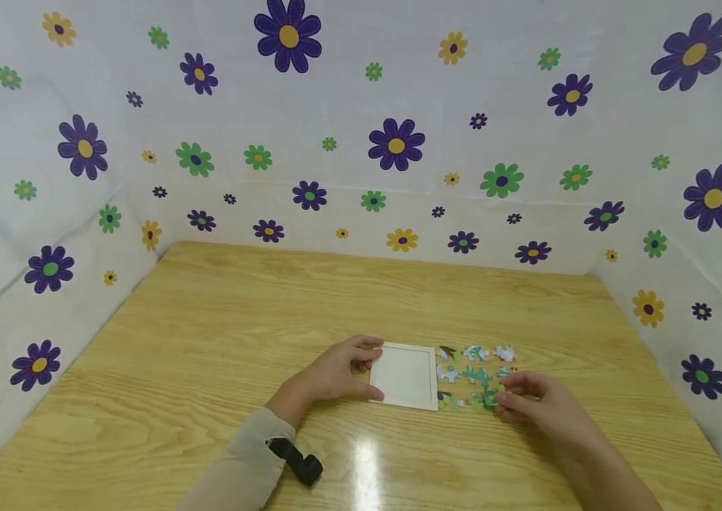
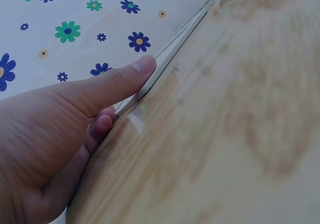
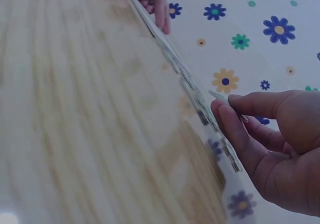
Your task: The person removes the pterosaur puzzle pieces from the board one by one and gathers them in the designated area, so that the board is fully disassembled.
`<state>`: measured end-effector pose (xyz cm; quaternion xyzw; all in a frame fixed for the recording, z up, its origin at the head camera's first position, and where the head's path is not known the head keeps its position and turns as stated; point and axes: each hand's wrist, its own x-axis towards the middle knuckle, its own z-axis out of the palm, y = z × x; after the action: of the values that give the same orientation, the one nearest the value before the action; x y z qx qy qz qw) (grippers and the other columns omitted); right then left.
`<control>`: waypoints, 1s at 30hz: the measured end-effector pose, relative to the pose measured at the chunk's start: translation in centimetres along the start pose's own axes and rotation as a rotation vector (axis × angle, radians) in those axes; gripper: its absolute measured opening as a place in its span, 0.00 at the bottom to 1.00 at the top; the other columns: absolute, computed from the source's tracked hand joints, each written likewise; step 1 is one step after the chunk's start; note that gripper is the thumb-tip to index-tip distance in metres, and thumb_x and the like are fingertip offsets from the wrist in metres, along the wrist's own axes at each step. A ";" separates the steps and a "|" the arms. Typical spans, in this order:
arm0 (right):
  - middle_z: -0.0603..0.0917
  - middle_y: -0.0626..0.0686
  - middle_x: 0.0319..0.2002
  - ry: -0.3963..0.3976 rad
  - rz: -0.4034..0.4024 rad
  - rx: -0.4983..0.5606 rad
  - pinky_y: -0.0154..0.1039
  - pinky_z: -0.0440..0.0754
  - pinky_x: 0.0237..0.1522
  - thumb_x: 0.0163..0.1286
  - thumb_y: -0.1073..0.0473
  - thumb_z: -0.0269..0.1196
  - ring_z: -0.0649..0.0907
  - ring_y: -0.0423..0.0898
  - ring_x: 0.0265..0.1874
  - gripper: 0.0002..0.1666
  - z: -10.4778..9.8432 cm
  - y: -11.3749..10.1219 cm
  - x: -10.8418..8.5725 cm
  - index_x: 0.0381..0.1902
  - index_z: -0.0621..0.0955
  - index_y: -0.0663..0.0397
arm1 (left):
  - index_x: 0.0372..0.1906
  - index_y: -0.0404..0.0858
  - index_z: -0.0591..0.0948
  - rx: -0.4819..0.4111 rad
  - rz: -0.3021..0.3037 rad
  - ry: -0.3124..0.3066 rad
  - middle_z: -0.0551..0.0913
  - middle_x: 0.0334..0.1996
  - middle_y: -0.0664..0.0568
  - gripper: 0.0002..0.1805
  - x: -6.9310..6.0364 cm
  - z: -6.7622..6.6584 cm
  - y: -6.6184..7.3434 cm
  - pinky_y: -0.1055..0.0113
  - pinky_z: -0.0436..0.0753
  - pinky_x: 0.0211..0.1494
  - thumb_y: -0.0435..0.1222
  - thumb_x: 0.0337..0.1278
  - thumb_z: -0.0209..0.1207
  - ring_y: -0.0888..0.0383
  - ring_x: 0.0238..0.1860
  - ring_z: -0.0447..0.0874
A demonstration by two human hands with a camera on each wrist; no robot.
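A square, cream-coloured puzzle tray (image 1: 402, 376) with a raised rim lies flat on the table, nothing inside it. My left hand (image 1: 340, 370) holds its left side, thumb at the near corner and index finger at the far one. In the left wrist view the thumb (image 2: 145, 65) lies along the tray's edge. Jigsaw pieces (image 1: 476, 375) in green, white and blue lie in loose rows just right of the tray. Over the near right of these rows, my right hand (image 1: 546, 410) pinches one puzzle piece (image 3: 219, 97) between thumb and index finger, slightly raised and tilted.
The wooden table (image 1: 258, 305) stretches around the tray on all sides. White cloth (image 1: 335, 92) printed with flowers closes off the back, left and right. A black strap device (image 1: 297, 461) sits on the left sleeve.
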<state>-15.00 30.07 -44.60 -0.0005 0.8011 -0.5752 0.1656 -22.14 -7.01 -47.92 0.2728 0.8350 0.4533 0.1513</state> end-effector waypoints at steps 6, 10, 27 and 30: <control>0.82 0.56 0.44 -0.004 0.023 0.001 0.36 0.86 0.46 0.71 0.61 0.65 0.88 0.45 0.40 0.28 -1.0 0.7 -0.2 0.58 0.71 0.79 | 0.70 0.41 0.74 0.022 -0.001 -0.014 0.67 0.72 0.64 0.45 0.2 -0.2 -0.1 0.72 0.76 0.53 0.47 0.44 0.77 0.63 0.50 0.73; 0.83 0.55 0.44 -0.010 0.035 0.002 0.36 0.86 0.45 0.70 0.60 0.65 0.88 0.45 0.40 0.28 -1.3 0.9 0.0 0.57 0.72 0.77 | 0.70 0.40 0.73 0.031 -0.001 -0.011 0.67 0.72 0.64 0.45 0.1 -0.5 -0.1 0.71 0.76 0.53 0.46 0.44 0.77 0.63 0.50 0.73; 0.85 0.54 0.36 -0.026 0.035 -0.075 0.36 0.87 0.38 0.68 0.59 0.68 0.88 0.43 0.33 0.25 -2.3 1.0 -0.1 0.51 0.76 0.77 | 0.69 0.37 0.74 0.010 0.045 0.000 0.68 0.72 0.59 0.44 0.3 -0.3 -0.3 0.71 0.76 0.51 0.47 0.45 0.77 0.63 0.48 0.73; 0.85 0.54 0.36 -0.014 0.027 -0.093 0.37 0.87 0.38 0.67 0.60 0.68 0.87 0.43 0.33 0.25 -2.4 0.9 -0.1 0.50 0.76 0.78 | 0.69 0.37 0.74 0.000 0.040 -0.004 0.68 0.72 0.58 0.44 0.3 -0.3 -0.2 0.72 0.76 0.51 0.47 0.45 0.77 0.62 0.48 0.73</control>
<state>-15.41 32.59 -44.75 -0.0015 0.8258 -0.5350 0.1787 -22.58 -7.14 -47.90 0.2904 0.8290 0.4557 0.1440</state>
